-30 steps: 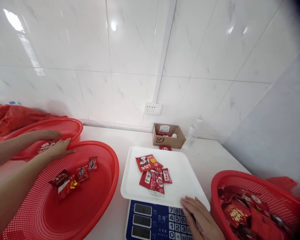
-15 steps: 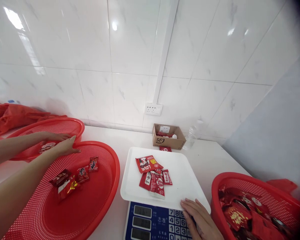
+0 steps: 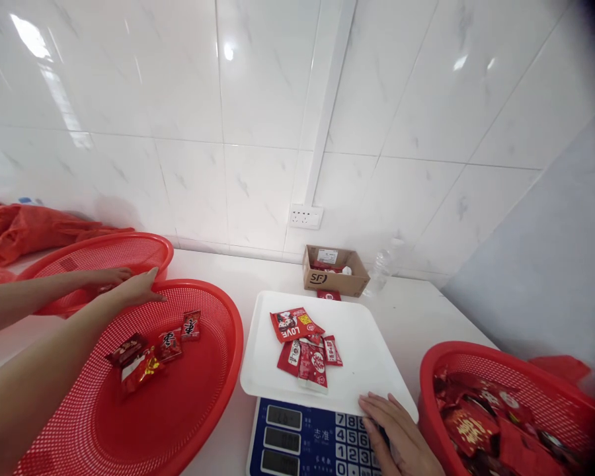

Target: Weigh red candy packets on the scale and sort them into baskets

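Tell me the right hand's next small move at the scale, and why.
Probably lift the right hand clear of the white tray: its fingers appear to rest on the tray's near edge, where pressure could disturb the reading, and the hand also covers part of the keypad. Red packets lie on the tray.

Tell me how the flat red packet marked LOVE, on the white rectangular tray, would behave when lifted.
The LOVE packet is probably light: it looks small and thin. Its smooth-looking surface may slip. It overlaps other red packets, which might shift.
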Motion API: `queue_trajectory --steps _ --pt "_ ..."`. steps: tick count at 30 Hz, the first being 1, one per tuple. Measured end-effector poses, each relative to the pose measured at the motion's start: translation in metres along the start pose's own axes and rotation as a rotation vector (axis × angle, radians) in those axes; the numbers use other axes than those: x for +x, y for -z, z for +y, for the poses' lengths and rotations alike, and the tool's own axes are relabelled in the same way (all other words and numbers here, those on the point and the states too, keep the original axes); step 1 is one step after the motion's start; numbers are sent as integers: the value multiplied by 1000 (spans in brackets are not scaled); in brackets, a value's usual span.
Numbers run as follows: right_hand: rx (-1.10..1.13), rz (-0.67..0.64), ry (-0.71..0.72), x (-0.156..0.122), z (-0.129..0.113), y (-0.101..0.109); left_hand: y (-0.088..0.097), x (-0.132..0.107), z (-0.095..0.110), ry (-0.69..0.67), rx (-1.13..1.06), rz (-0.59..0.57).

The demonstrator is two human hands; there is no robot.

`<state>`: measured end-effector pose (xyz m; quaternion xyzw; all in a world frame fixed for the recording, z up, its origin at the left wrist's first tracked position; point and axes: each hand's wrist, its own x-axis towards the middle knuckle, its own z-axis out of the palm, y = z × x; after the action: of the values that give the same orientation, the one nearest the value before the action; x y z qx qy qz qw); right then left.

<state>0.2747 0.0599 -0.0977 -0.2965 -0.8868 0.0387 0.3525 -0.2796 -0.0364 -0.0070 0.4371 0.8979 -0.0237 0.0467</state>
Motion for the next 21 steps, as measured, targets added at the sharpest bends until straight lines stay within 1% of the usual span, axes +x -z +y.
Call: queue_trajectory --steps 3,7,12,17,21 --pt "7 3 -9 0 0 -1 3 -4 1 -10 39 -33" --pt "17 29 3 1 0 -1 7 -8 -4 -32 78 -50" --pt "19 18 4 2 -3 0 8 -11 -11 -53 94 -10" --pt "-10 7 13 2 -4 1 4 -10 -12 -62 107 38" --pt "-13 -3 8 1 -2 1 4 -5 -10 -51 120 19"
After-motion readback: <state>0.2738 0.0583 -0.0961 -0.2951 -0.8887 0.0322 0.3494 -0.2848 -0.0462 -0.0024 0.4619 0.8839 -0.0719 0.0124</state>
